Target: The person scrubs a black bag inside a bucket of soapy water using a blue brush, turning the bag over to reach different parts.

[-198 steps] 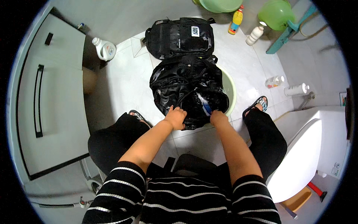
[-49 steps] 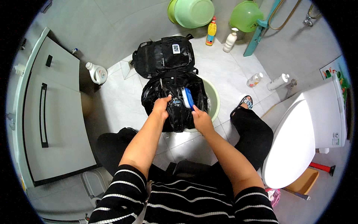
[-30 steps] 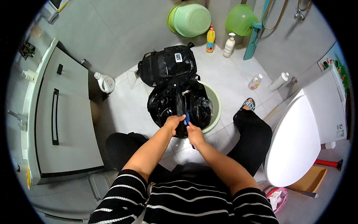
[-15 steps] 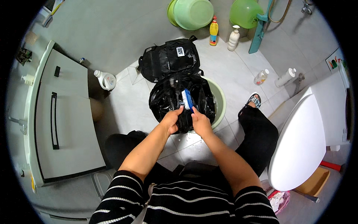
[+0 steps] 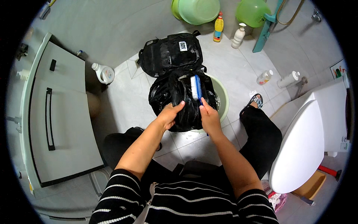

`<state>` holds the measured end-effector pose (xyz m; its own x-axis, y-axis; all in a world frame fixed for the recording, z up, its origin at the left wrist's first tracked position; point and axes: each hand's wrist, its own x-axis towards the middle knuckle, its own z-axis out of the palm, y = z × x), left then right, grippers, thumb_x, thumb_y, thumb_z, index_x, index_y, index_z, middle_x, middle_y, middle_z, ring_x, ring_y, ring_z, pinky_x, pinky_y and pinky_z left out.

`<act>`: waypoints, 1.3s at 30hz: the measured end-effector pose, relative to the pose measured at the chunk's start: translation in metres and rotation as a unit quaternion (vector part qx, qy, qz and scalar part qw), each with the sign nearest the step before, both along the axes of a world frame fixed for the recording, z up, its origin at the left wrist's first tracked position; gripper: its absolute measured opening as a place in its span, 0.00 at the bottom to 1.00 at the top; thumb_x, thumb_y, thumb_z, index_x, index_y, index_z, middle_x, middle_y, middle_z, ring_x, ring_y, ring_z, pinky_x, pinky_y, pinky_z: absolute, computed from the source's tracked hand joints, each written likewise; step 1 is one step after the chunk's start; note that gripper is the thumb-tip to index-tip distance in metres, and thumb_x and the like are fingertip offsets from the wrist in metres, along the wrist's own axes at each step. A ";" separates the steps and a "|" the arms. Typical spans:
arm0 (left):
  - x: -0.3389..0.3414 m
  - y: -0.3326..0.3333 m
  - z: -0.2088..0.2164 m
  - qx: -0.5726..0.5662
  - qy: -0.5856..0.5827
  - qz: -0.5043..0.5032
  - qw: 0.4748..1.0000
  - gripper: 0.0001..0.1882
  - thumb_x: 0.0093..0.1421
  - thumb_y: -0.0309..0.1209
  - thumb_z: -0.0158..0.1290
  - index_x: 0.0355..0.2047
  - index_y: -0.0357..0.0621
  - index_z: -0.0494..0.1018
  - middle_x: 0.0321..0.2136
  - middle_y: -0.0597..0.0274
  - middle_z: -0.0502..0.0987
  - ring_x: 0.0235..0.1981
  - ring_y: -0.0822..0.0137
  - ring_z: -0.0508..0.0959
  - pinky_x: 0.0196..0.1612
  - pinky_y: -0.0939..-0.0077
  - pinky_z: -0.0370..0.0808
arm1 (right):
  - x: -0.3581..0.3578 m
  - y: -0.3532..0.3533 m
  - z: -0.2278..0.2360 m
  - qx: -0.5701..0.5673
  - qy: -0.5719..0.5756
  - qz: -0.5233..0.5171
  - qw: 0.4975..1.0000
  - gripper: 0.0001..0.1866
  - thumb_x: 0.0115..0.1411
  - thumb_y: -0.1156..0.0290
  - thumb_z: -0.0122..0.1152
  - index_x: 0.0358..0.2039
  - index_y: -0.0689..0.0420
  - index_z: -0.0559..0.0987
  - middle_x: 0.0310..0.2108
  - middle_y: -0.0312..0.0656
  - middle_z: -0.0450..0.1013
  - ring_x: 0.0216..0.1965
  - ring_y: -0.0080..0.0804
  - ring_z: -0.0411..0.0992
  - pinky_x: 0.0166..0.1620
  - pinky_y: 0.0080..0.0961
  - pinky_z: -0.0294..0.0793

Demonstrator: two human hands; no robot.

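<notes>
A wet black backpack (image 5: 164,56) lies opened out, its far half on the floor and its near half draped over a pale green basin (image 5: 223,99). My left hand (image 5: 169,115) is closed on the near edge of the backpack's black fabric, thumb on top. In my right hand (image 5: 210,118) is a blue scrub brush (image 5: 198,87) with white bristles. The brush points away from me, upright on its side, with bristles facing left against the fabric. Part of its handle is hidden in my fingers.
A white jug (image 5: 103,73) stands left, by a cabinet (image 5: 69,112). Beyond are green basins (image 5: 197,11), a yellow bottle (image 5: 218,28) and a white pump bottle (image 5: 238,36). Two bottles (image 5: 264,77) and a white toilet (image 5: 302,145) are at right. Water wets the tiles near the basin.
My right hand and the brush have moved slightly right and away from my left hand. The fabric between my hands now bulges up higher.
</notes>
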<state>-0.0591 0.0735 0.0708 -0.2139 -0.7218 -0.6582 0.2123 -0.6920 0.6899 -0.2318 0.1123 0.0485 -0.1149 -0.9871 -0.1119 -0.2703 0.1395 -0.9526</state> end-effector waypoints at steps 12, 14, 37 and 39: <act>0.003 -0.009 -0.021 0.017 -0.115 0.018 0.993 0.13 0.47 0.21 0.53 0.36 0.41 0.72 0.32 0.59 0.76 0.32 0.65 0.75 0.35 0.72 0.72 | -0.021 0.025 0.047 0.394 -0.240 0.035 0.887 0.23 0.64 0.59 0.43 0.60 0.43 0.60 0.14 0.32 0.59 0.10 0.19 0.53 0.13 0.19 0.56; -0.006 -0.010 -0.007 0.022 -0.124 0.054 0.991 0.10 0.48 0.23 0.55 0.33 0.40 0.72 0.29 0.59 0.75 0.30 0.64 0.74 0.35 0.71 0.71 | -0.022 0.037 0.048 0.401 -0.202 0.042 0.892 0.23 0.64 0.59 0.44 0.60 0.42 0.61 0.14 0.32 0.59 0.10 0.19 0.52 0.14 0.20 0.55; -0.005 0.006 -0.010 -0.099 -0.122 0.029 0.987 0.16 0.60 0.33 0.49 0.44 0.34 0.69 0.36 0.61 0.75 0.36 0.70 0.72 0.43 0.75 0.67 | -0.036 -0.044 0.039 0.112 0.609 0.319 0.717 0.24 0.58 0.73 0.43 0.57 0.49 0.64 0.35 0.45 0.76 0.36 0.39 0.75 0.37 0.35 0.75; -0.009 0.006 0.002 -0.070 -0.140 0.072 0.985 0.15 0.60 0.33 0.49 0.44 0.34 0.71 0.37 0.59 0.76 0.36 0.68 0.73 0.43 0.75 0.67 | -0.038 -0.060 0.042 0.090 0.612 0.297 0.727 0.23 0.58 0.72 0.43 0.56 0.50 0.65 0.35 0.45 0.76 0.37 0.38 0.75 0.38 0.35 0.75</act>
